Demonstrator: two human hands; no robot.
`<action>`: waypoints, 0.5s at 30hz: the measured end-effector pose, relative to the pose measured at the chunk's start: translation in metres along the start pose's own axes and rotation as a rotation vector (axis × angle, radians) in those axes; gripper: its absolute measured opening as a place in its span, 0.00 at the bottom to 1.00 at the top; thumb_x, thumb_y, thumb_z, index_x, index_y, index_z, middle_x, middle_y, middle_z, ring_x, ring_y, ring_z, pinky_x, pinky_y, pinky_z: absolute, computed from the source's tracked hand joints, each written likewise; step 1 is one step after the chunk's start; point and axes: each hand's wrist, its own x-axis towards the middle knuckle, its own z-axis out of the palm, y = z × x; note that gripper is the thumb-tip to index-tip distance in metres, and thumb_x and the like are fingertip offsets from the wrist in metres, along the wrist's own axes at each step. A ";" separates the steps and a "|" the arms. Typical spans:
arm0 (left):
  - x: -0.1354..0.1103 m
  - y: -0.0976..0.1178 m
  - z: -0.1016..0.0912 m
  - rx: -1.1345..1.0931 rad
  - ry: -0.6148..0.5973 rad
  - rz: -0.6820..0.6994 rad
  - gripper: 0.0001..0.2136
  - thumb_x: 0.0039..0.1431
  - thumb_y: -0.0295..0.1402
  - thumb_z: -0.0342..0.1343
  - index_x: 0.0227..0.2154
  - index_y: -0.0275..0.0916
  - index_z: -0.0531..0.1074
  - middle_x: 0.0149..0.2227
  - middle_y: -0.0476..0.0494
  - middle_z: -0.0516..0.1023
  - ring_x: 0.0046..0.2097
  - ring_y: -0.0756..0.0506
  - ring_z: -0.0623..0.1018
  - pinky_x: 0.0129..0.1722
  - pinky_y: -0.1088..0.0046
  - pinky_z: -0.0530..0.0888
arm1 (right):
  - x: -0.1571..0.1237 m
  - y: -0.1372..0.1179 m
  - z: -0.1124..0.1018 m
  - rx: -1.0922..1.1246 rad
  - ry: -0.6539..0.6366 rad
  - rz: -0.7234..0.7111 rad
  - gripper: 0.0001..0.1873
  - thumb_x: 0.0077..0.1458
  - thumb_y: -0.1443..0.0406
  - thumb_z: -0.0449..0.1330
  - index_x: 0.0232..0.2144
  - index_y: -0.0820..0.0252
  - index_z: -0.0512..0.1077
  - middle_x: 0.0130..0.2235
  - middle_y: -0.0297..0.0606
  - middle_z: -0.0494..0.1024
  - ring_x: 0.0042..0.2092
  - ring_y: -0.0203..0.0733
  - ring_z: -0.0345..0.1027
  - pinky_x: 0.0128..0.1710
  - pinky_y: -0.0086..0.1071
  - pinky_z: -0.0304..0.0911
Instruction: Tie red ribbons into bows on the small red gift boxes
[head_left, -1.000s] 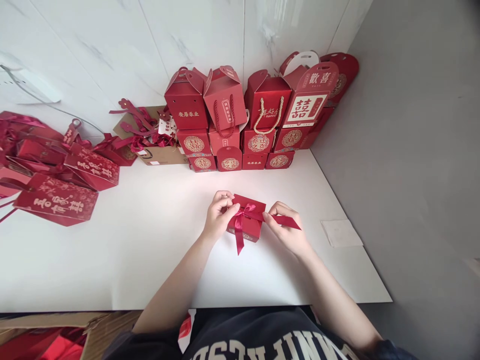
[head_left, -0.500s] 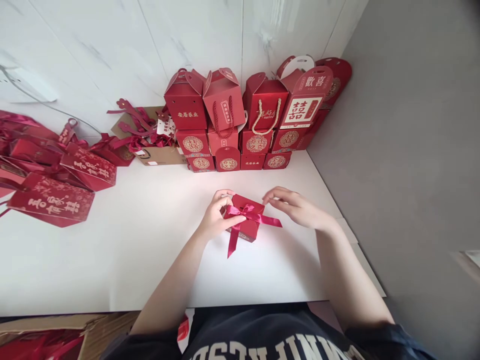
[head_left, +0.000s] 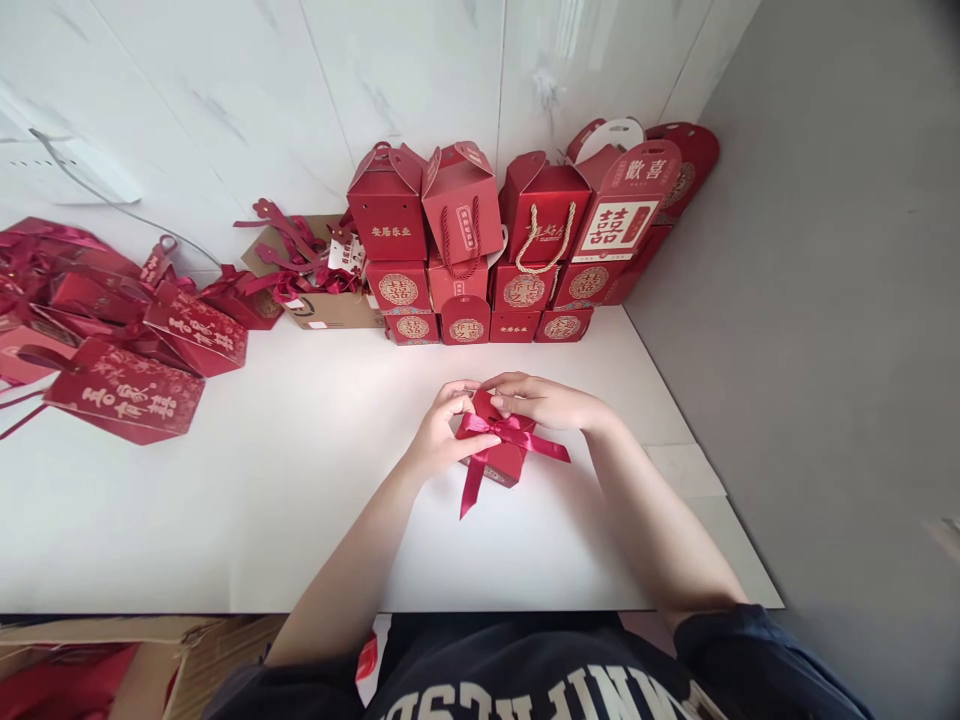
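A small red gift box [head_left: 511, 466] rests on the white table in front of me. A pink satin ribbon [head_left: 517, 436] is tied in a bow on its top, with one tail trailing toward me and one to the right. My left hand [head_left: 444, 432] grips the box from the left, thumb on the ribbon near the knot, fingers along the far left side. My right hand [head_left: 547, 402] curls over the far right part, its thumb and fingers on the box's top flap. Both sets of fingertips are partly hidden behind the box.
Stacked red boxes [head_left: 464, 320] line the wall. A brown carton [head_left: 341, 312] of ribbons and tags stands left of them. Finished-looking red boxes [head_left: 127, 390] lie at the far left. A grey panel [head_left: 810, 300] bounds the right side; an open carton [head_left: 161, 670] sits below the front edge.
My right hand has moved left from beside the box onto its top flap. My left hand keeps its grip. The view has shifted slightly.
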 end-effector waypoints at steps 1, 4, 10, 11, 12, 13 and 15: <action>0.000 0.000 0.000 0.001 0.000 0.001 0.13 0.48 0.35 0.67 0.26 0.38 0.66 0.56 0.39 0.65 0.57 0.40 0.71 0.58 0.56 0.68 | -0.001 -0.001 -0.001 -0.003 -0.006 -0.002 0.24 0.66 0.51 0.48 0.25 0.57 0.71 0.43 0.38 0.76 0.47 0.44 0.68 0.50 0.39 0.63; -0.001 0.001 0.000 0.001 0.004 0.001 0.13 0.49 0.35 0.67 0.25 0.38 0.66 0.56 0.39 0.65 0.58 0.40 0.70 0.58 0.57 0.68 | -0.003 -0.005 -0.003 -0.027 -0.048 0.016 0.21 0.64 0.52 0.51 0.26 0.57 0.72 0.43 0.38 0.75 0.46 0.44 0.68 0.48 0.38 0.63; -0.001 0.002 0.000 -0.004 0.003 -0.007 0.14 0.48 0.36 0.68 0.25 0.39 0.66 0.56 0.40 0.65 0.59 0.40 0.69 0.60 0.57 0.65 | -0.007 -0.005 -0.007 0.005 -0.073 0.023 0.14 0.57 0.55 0.61 0.27 0.58 0.72 0.53 0.39 0.73 0.54 0.48 0.66 0.54 0.41 0.59; -0.001 0.002 0.000 -0.005 0.004 -0.004 0.14 0.48 0.36 0.68 0.25 0.39 0.66 0.56 0.40 0.65 0.60 0.40 0.69 0.61 0.57 0.64 | -0.007 -0.004 -0.007 0.021 -0.057 0.028 0.14 0.58 0.55 0.60 0.28 0.58 0.73 0.55 0.38 0.72 0.55 0.48 0.65 0.55 0.42 0.58; -0.001 0.002 0.000 -0.008 0.003 -0.002 0.14 0.48 0.36 0.68 0.25 0.39 0.66 0.56 0.40 0.65 0.60 0.40 0.68 0.61 0.56 0.64 | -0.006 -0.003 -0.007 0.036 -0.037 0.028 0.14 0.59 0.54 0.59 0.29 0.57 0.73 0.56 0.38 0.71 0.56 0.48 0.65 0.56 0.42 0.57; -0.001 0.002 0.000 -0.011 0.001 -0.002 0.14 0.48 0.36 0.68 0.25 0.39 0.66 0.56 0.40 0.65 0.60 0.40 0.68 0.62 0.56 0.64 | -0.006 -0.003 -0.007 0.046 -0.020 0.024 0.15 0.60 0.53 0.58 0.29 0.57 0.74 0.56 0.38 0.72 0.57 0.48 0.64 0.57 0.41 0.56; -0.001 0.001 0.000 -0.018 0.001 -0.004 0.14 0.48 0.35 0.68 0.25 0.39 0.66 0.56 0.40 0.65 0.60 0.40 0.68 0.62 0.56 0.64 | -0.004 -0.002 -0.006 0.064 -0.014 0.007 0.19 0.62 0.51 0.54 0.30 0.57 0.75 0.54 0.38 0.73 0.56 0.47 0.65 0.57 0.40 0.57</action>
